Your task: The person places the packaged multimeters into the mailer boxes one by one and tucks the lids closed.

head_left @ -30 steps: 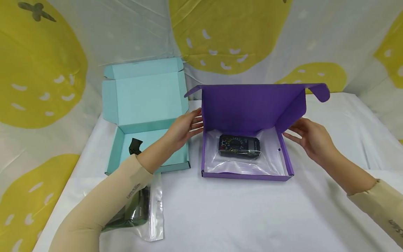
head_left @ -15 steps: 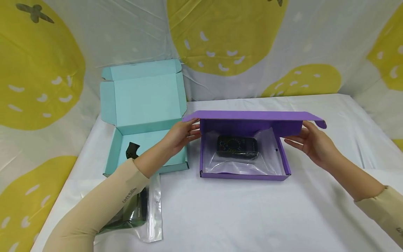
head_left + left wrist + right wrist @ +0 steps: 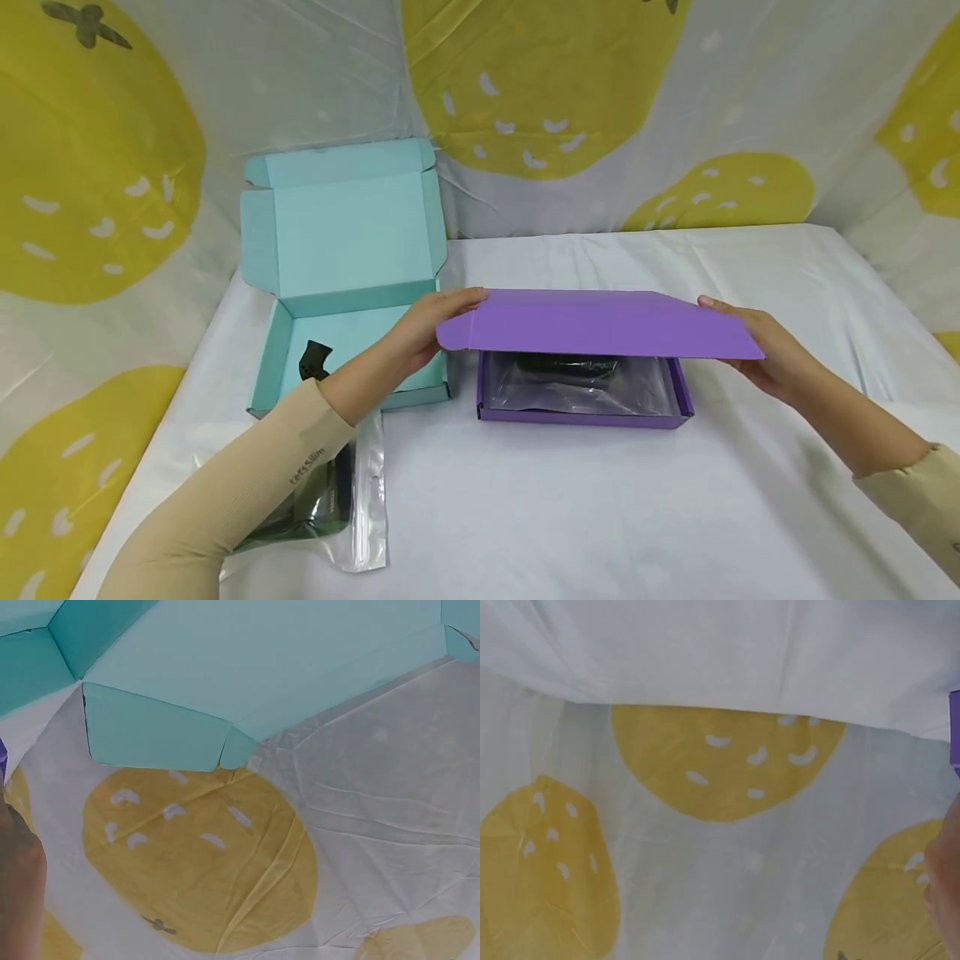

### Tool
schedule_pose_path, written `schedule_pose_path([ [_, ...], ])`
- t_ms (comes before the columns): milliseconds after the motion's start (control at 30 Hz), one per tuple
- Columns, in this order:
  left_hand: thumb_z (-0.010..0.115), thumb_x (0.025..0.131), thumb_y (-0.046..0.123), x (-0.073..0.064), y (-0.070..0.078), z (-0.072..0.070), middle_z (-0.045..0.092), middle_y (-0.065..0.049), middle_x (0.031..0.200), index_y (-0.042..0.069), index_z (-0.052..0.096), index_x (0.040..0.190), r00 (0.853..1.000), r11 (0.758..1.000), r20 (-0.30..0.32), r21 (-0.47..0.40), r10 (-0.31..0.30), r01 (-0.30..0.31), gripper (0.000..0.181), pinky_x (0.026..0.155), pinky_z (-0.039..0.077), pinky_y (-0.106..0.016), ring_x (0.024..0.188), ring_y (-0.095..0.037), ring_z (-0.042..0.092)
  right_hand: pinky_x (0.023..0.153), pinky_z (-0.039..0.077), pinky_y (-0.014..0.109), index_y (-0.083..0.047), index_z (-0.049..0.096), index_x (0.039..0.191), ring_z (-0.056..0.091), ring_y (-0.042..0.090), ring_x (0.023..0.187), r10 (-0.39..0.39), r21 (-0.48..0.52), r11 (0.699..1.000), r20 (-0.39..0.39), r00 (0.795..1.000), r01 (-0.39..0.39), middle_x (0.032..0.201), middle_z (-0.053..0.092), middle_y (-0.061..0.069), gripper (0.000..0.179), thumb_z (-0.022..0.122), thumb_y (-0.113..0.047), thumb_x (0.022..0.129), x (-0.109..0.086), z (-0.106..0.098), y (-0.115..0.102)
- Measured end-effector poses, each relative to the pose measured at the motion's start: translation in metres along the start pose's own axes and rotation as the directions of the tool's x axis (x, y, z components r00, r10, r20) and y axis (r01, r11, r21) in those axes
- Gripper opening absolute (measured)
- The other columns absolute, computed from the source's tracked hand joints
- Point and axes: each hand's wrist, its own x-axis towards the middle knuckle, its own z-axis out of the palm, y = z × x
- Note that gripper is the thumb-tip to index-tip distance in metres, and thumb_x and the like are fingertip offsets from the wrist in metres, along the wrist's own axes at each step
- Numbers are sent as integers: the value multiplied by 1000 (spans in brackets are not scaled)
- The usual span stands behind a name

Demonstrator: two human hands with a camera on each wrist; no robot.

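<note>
The purple cardboard box (image 3: 585,419) stands in the middle of the table in the head view, its lid (image 3: 592,323) tilted forward and partly lowered. Beneath the lid, part of a dark multimeter (image 3: 566,367) in a clear plastic bag (image 3: 637,392) still shows. My left hand (image 3: 427,325) holds the lid at its left side, near the front flap. At the lid's right side, my right hand (image 3: 772,346) grips the edge, thumb on the back corner and other fingers partly hidden below. Both wrist views catch only a sliver of purple card beside each hand.
Left of the purple box, a light-blue box (image 3: 352,225) stands with its lid up, a black piece (image 3: 315,358) inside. A clear zip bag (image 3: 367,508) with a dark green item lies in front, partly under the left forearm. Lemon-print cloth (image 3: 540,83) hangs behind.
The purple lid has swung forward and down from upright, now covering most of the multimeter. Both hands have followed its sides. The light-blue box and the zip bag stay in place.
</note>
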Motion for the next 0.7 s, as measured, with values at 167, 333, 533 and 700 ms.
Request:
schedule_pose_path([
  [167, 64, 84, 24, -4, -5, 2, 53, 1, 128, 12, 55, 125, 1000, 1000, -4, 20, 11, -11, 43, 98, 40, -32, 115, -20, 51, 66, 51, 20, -24, 67, 106, 62, 4, 77, 119, -146, 981, -62, 991, -127, 92, 67, -11, 27, 43, -19, 97, -11, 2, -4],
  [333, 64, 84, 16, -11, -11, 3, 54, -1, 126, 10, 56, 124, 999, 999, 4, 17, 34, -34, 41, 91, 47, -30, 109, -20, 57, 78, 50, 19, -15, 59, 120, 60, 3, 98, 44, -203, 978, 4, 999, -43, 113, 62, -11, 30, 42, -9, 96, -20, 5, 1],
  [533, 64, 84, 15, -18, -15, 3, 56, -4, 125, 12, 55, 125, 997, 994, 21, 73, 80, -81, 42, 93, 46, -30, 109, -18, 58, 81, 48, 17, -6, 53, 125, 58, 4, 102, 2, -283, 959, -51, 999, -17, 115, 62, -9, 31, 44, -9, 95, -28, 14, 7],
  [700, 65, 83, 17, -27, -20, 2, 57, -2, 123, 14, 57, 122, 994, 988, 27, 113, 101, -104, 40, 89, 48, -29, 106, -16, 59, 79, 48, 18, -6, 50, 128, 58, 5, 102, 6, -302, 953, -72, 997, -27, 116, 61, -8, 33, 44, -10, 96, -34, 18, 9],
])
